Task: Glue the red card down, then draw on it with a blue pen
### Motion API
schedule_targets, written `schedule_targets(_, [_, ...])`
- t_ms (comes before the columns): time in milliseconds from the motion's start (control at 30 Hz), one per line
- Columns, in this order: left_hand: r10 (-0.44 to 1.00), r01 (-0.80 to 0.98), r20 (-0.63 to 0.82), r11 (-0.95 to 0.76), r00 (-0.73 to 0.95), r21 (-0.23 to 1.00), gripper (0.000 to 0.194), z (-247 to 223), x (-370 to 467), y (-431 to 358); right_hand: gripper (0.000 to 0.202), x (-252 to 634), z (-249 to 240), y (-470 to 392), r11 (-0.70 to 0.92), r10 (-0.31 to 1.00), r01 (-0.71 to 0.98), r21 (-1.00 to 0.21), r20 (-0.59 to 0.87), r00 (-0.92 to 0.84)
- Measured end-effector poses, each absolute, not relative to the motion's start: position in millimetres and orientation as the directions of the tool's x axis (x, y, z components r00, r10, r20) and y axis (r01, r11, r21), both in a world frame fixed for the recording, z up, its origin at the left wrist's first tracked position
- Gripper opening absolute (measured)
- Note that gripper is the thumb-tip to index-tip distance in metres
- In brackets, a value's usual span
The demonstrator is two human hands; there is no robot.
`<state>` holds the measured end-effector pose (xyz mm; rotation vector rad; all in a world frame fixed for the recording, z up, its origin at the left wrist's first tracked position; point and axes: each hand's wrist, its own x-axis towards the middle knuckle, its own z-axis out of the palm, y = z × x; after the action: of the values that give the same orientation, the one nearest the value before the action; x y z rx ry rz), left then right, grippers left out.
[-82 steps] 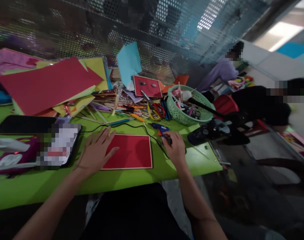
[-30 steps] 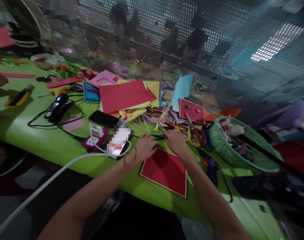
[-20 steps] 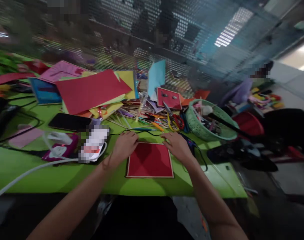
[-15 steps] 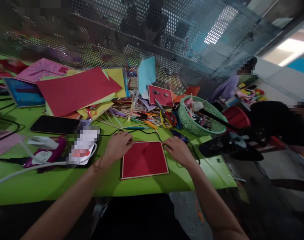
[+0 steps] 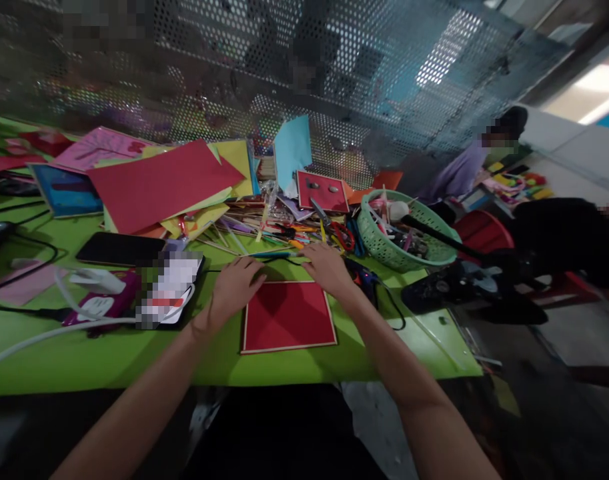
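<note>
The red board lies on the near side of the left hand and right hand, long axis left to right, 1 hand by each far corner, whether either grasps anything unclear.

The worktop is covered in lime green. The near panel is coloured deep red and edged in pale cream, and the same pairing is repeated on the smaller far panel. At the far left, crimson paper is set against yellow sheets, and a pink card is patterned with darker lines. The right-hand basket is tinted mint green and patterned with holes, as is the far grey screen. The folded card is coloured light blue.
</note>
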<state>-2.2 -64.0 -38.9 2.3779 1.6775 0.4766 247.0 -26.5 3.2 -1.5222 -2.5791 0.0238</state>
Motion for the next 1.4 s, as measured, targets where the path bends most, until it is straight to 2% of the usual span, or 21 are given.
schedule_targets(100, [0.933,0.874,0.145,-0.360,0.330,0.326,0.024,-37,-4,-64,0.034,218,-4,-9,0.525,0.850,0.848,-0.070,0.089,-0.519])
schedule_targets(300, [0.913,0.858,0.127,-0.408,0.388,0.311,0.012,-32,-7,-65,0.032,196,-13,6,0.551,0.833,0.834,0.001,0.052,-0.551])
schedule_targets(500, [0.909,0.856,0.105,-0.416,0.404,0.307,0.013,-32,-6,-63,0.024,201,-9,0,0.494,0.868,0.869,-0.043,0.088,-0.489])
schedule_targets(600, [0.911,0.866,0.089,-0.411,0.403,0.283,0.017,-33,-5,-61,0.023,213,-3,-5,0.472,0.877,0.864,-0.173,0.188,-0.441])
schedule_targets(733, [0.915,0.876,0.085,-0.401,0.393,0.269,0.019,-35,-2,-60,0.023,244,5,-18,0.439,0.895,0.766,-0.471,0.305,-0.325])
schedule_targets(867, [0.919,0.881,0.091,-0.393,0.383,0.264,0.023,-38,3,-58,0.013,277,9,-40,0.302,0.950,0.517,-0.801,0.301,-0.087])
schedule_targets(933, [0.921,0.886,0.092,-0.388,0.378,0.254,0.025,-39,6,-58,0.013,288,8,-53,0.251,0.957,0.343,-0.905,0.284,0.050])
schedule_targets(1000, [0.923,0.891,0.093,-0.384,0.373,0.243,0.025,-38,10,-57,0.014,295,5,-63,0.229,0.950,0.216,-0.949,0.266,0.163])
schedule_targets(1100, [0.925,0.897,0.100,-0.379,0.366,0.228,0.025,-36,16,-56,0.016,298,0,-74,0.220,0.940,0.134,-0.966,0.246,0.237])
schedule_targets(1400, [0.919,0.894,0.086,-0.393,0.384,0.214,0.026,-31,31,-48,0.023,292,-9,-80,0.145,0.976,0.132,-0.981,0.164,0.145])
